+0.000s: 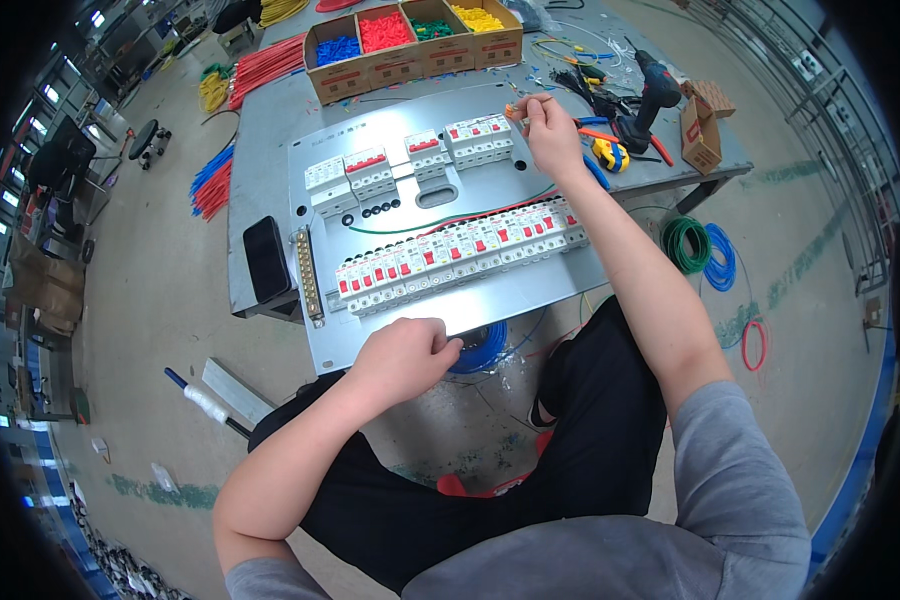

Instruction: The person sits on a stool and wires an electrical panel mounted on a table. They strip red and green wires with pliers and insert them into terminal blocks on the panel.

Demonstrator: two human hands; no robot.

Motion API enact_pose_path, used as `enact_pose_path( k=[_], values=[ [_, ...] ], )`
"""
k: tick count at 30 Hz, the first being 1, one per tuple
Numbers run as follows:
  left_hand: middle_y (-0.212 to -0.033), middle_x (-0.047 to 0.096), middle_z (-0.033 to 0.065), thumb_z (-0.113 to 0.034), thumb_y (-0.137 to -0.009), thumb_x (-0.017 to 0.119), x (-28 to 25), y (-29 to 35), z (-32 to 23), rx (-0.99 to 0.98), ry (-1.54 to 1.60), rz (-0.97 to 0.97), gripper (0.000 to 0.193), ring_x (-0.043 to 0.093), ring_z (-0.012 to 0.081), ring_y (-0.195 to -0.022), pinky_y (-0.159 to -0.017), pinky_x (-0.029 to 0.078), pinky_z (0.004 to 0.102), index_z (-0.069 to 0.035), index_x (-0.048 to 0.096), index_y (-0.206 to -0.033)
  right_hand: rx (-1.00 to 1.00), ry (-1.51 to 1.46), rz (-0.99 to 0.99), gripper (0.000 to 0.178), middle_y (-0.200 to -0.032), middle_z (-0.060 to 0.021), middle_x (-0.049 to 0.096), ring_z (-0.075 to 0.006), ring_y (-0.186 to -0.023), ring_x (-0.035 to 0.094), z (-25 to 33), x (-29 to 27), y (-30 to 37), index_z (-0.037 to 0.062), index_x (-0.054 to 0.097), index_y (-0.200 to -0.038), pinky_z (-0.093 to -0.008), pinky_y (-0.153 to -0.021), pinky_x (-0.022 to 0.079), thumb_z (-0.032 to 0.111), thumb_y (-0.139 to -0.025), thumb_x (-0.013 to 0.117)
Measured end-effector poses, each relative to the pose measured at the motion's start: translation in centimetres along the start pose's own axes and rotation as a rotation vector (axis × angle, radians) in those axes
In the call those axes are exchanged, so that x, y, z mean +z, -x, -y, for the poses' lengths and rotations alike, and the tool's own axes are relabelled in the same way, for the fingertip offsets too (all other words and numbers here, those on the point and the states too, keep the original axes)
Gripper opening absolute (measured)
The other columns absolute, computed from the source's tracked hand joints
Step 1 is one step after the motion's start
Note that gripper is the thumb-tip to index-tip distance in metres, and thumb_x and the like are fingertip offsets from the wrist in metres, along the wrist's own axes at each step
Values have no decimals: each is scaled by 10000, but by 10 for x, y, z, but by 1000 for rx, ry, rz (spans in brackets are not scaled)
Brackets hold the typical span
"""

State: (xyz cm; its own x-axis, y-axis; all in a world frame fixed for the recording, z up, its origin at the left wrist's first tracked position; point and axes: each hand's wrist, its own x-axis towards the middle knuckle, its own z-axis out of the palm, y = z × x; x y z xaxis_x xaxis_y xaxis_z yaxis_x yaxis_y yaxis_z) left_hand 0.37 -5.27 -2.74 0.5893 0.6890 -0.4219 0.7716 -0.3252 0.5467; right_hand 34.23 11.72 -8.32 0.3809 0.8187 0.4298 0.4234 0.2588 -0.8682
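Observation:
A metal mounting panel (pixel 530 275) lies on the workbench in front of me. Across its near half runs a long row of circuit breakers (pixel 455 255) with red switches. Several more breakers (pixel 370 170) sit in groups along the far half. A green wire (pixel 410 230) and a red wire are laid between the two rows. My left hand (pixel 405 355) is curled closed at the panel's near edge, its fingertips hidden. Beyond the panel's far right corner, my right hand (pixel 552 130) is closed in a pinch beside a small orange item, too small to name.
A divided cardboard box (pixel 400 70) of blue, red, green and yellow small parts stands at the back. To the right lie a cordless drill (pixel 655 95), a yellow tape measure (pixel 610 155) and pliers. A phone (pixel 265 260) rests left of a brass terminal bar (pixel 308 275). Wire coils (pixel 685 245) are on the floor.

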Motion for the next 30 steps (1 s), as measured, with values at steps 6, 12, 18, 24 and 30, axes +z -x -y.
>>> enact_pose_path(
  k=[6,12,18,24,30],
  values=[
    [-774,729,147,-349,-1012,650,-1,3,3,13,-22,-25,371,714,353,-782,-728,569,441,-32,701,-824,-146,154,-93,238,-937,-37,711,-132,-772,629,10,-14,-4,49,642,-1094,-302,-719,513,216,-1135,477],
    [-720,713,143,-322,-999,665,2,9,10,82,-31,-97,342,700,330,-730,-901,513,466,-23,716,-841,-77,339,-24,254,-861,-101,685,-268,-797,671,27,-15,2,37,612,-1039,-385,-757,518,228,-1134,473],
    [-663,689,148,-324,-1014,631,7,14,16,80,-138,-206,375,698,355,-713,-1193,348,527,-3,710,-837,-109,326,-27,256,-828,-74,669,-210,-777,649,15,-18,-4,36,615,-1009,-363,-734,510,216,-1134,481],
    [-663,689,159,-321,-1019,608,5,13,29,36,-242,-326,399,717,374,-745,-1289,225,571,6,688,-805,-84,210,-16,233,-844,-25,673,-108,-702,574,5,-13,-6,52,625,-1033,-293,-676,489,214,-1128,487],
    [-659,682,191,-305,-976,660,-4,2,44,33,-209,-352,389,707,398,-721,-1220,373,569,9,691,-748,-45,222,10,267,-870,-76,707,-197,-796,660,9,-12,-6,39,639,-1060,-346,-748,519,236,-1125,470]
  ],
)
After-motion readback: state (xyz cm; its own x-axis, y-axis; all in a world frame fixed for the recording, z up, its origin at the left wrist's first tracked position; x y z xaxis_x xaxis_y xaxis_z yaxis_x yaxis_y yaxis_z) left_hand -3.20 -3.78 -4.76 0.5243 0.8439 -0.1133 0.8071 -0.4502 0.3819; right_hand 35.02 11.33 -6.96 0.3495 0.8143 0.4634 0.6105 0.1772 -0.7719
